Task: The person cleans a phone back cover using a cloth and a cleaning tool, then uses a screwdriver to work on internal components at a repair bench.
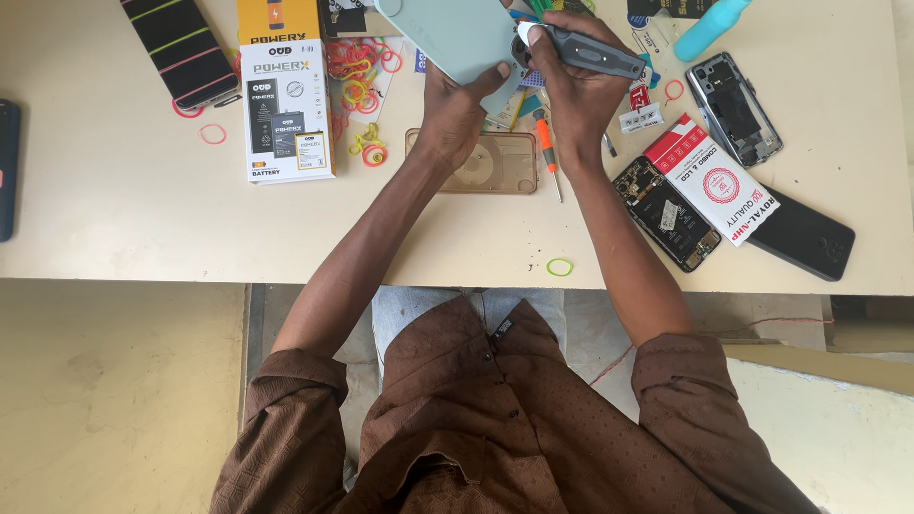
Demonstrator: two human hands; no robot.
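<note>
My left hand point(455, 107) grips the lower edge of a pale grey-green phone point(455, 33), held back-side up over the table near the top of the view. My right hand point(571, 81) is closed around a dark grey pen-shaped electric screwdriver point(592, 49), whose white tip rests against the phone's right edge. Below my hands lie a clear amber phone case point(495, 173) and a small orange-handled screwdriver point(546, 145) on the cream table point(124, 209).
A white and orange battery box point(284, 95) and coloured rubber bands point(354, 71) lie left of my hands. To the right are an opened phone point(666, 214), a red-white box point(716, 179), a black phone point(804, 238), a phone frame point(733, 107) and a turquoise bottle point(709, 27). A striped case point(181, 48) lies far left.
</note>
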